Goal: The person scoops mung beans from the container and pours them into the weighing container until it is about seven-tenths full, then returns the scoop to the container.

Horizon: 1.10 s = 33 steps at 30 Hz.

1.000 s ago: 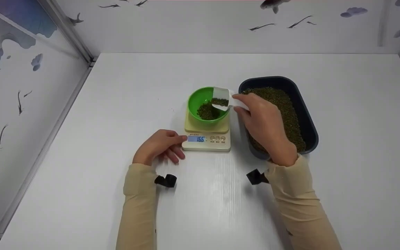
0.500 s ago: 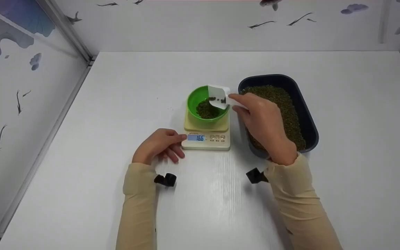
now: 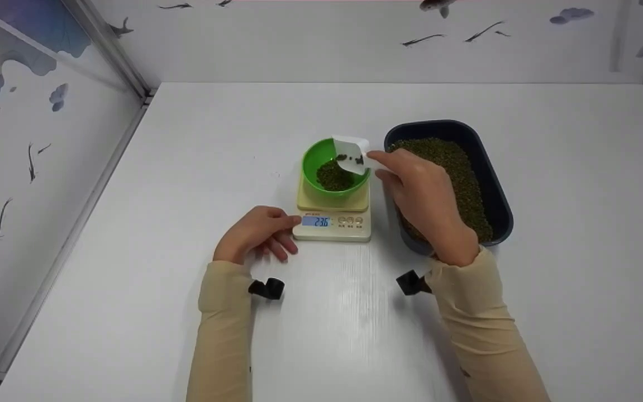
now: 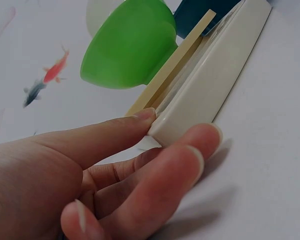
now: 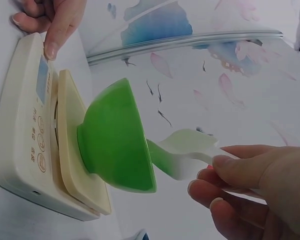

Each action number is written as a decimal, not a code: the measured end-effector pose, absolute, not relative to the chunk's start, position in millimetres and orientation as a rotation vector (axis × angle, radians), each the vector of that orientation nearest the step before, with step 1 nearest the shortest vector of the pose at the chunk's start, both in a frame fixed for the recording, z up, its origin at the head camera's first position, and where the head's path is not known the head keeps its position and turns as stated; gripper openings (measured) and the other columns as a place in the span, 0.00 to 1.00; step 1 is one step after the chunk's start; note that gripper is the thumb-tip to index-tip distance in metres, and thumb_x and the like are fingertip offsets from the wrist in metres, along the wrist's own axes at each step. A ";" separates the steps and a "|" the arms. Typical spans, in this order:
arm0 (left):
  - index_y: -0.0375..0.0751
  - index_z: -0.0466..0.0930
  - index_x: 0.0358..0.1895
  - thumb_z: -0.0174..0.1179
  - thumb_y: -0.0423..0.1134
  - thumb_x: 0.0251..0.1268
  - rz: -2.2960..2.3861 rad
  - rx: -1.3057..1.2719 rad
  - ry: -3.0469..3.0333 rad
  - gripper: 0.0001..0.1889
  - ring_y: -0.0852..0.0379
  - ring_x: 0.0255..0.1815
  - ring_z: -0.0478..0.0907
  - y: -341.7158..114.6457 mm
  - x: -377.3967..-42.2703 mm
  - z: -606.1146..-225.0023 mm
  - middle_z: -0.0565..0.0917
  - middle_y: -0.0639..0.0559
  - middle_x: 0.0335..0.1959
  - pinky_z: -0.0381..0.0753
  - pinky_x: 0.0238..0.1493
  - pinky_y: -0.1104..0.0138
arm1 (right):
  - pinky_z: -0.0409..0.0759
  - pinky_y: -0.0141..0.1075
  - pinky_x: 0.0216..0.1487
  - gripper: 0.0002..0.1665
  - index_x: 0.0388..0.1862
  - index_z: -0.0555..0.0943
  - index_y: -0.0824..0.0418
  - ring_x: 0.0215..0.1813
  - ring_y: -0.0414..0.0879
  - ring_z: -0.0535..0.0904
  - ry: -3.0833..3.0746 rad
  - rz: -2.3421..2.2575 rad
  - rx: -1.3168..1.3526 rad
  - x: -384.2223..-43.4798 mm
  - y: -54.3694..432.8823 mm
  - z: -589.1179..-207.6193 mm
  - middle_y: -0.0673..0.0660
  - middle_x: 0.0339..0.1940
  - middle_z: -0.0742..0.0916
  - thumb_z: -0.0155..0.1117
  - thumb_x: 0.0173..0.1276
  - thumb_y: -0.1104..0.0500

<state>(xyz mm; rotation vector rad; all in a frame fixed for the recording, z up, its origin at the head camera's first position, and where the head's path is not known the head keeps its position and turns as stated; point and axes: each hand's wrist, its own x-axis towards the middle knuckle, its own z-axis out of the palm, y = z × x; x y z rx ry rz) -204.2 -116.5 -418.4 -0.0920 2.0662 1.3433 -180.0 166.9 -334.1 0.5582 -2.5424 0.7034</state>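
Observation:
In the head view my right hand (image 3: 424, 192) pinches the handle of a white scoop (image 3: 349, 156), tilted over a green bowl (image 3: 313, 162). Several green-brown grains cling to the scoop, and a heap of the same grains (image 3: 335, 177) lies in the bowl. The bowl stands on the yellow platform of a kitchen scale (image 3: 329, 234), whose display reads 23.6. My left hand (image 3: 257, 231) has its thumb on the scale's front left corner, its other fingers loosely bent beside it. The right wrist view shows the scoop (image 5: 185, 145) reaching over the bowl's rim.
A dark rectangular tub (image 3: 497, 209) of the same grains stands right of the scale, partly beneath my right hand. White panels (image 3: 299, 44) printed with fish rise behind and left of the white table (image 3: 215, 139).
The scoop has tipped further and shifted slightly left over the bowl, and most of its grains have slid out. The display has gone from 16.6 to 23.6. My left hand stays in place.

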 end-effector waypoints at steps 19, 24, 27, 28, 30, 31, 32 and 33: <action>0.38 0.77 0.36 0.59 0.58 0.51 1.349 -0.099 2.068 0.24 0.46 0.23 0.81 -116.3 -203.3 -416.3 0.83 0.40 0.27 0.71 0.16 0.70 | 0.72 0.35 0.29 0.20 0.50 0.79 0.50 0.25 0.41 0.72 -2.524 0.720 0.581 -181.6 167.0 -334.1 0.51 0.28 0.81 0.60 0.61 0.66; 0.39 0.77 0.36 0.60 0.59 0.50 1.342 -0.109 2.063 0.24 0.46 0.23 0.81 -116.6 -203.1 -417.7 0.83 0.41 0.27 0.70 0.15 0.70 | 0.71 0.35 0.28 0.19 0.50 0.79 0.50 0.26 0.42 0.72 -2.543 0.749 0.556 -181.0 167.0 -334.5 0.51 0.31 0.81 0.57 0.63 0.66; 0.39 0.77 0.36 0.60 0.59 0.50 1.337 -0.111 2.062 0.25 0.46 0.23 0.81 -116.7 -202.8 -417.9 0.83 0.41 0.27 0.70 0.15 0.70 | 0.71 0.35 0.28 0.18 0.51 0.79 0.51 0.26 0.42 0.71 -2.544 0.760 0.544 -180.5 167.2 -335.3 0.52 0.33 0.82 0.54 0.64 0.66; 0.39 0.77 0.36 0.60 0.59 0.50 1.334 -0.114 2.061 0.25 0.46 0.24 0.82 -116.7 -202.8 -417.9 0.83 0.41 0.27 0.70 0.15 0.70 | 0.71 0.35 0.28 0.18 0.51 0.79 0.51 0.26 0.43 0.71 -2.540 0.761 0.542 -180.8 167.3 -335.7 0.52 0.34 0.82 0.54 0.65 0.66; 0.39 0.77 0.36 0.60 0.60 0.50 1.330 -0.117 2.061 0.25 0.46 0.24 0.82 -116.5 -202.9 -417.3 0.83 0.41 0.27 0.70 0.16 0.70 | 0.71 0.37 0.29 0.18 0.51 0.79 0.52 0.27 0.44 0.73 -2.531 0.761 0.536 -181.1 167.7 -335.8 0.53 0.35 0.82 0.53 0.65 0.66; 0.38 0.77 0.36 0.60 0.60 0.50 1.329 -0.119 2.059 0.25 0.46 0.24 0.82 -116.4 -203.1 -417.1 0.83 0.41 0.27 0.70 0.16 0.70 | 0.72 0.37 0.29 0.18 0.51 0.79 0.52 0.28 0.44 0.74 -2.528 0.762 0.534 -181.5 167.7 -335.7 0.53 0.35 0.82 0.54 0.65 0.66; 0.38 0.77 0.36 0.60 0.60 0.50 1.326 -0.121 2.058 0.25 0.47 0.24 0.82 -116.4 -203.3 -416.9 0.83 0.41 0.28 0.70 0.16 0.70 | 0.73 0.38 0.30 0.17 0.51 0.79 0.52 0.29 0.45 0.75 -2.527 0.762 0.534 -181.7 167.7 -335.5 0.53 0.36 0.83 0.54 0.65 0.66; 0.38 0.77 0.36 0.60 0.60 0.50 1.326 -0.124 2.055 0.25 0.47 0.24 0.82 -116.5 -203.4 -416.7 0.83 0.41 0.28 0.70 0.17 0.70 | 0.73 0.38 0.31 0.17 0.51 0.79 0.53 0.30 0.45 0.76 -2.526 0.766 0.533 -181.8 167.7 -335.2 0.53 0.37 0.83 0.54 0.65 0.66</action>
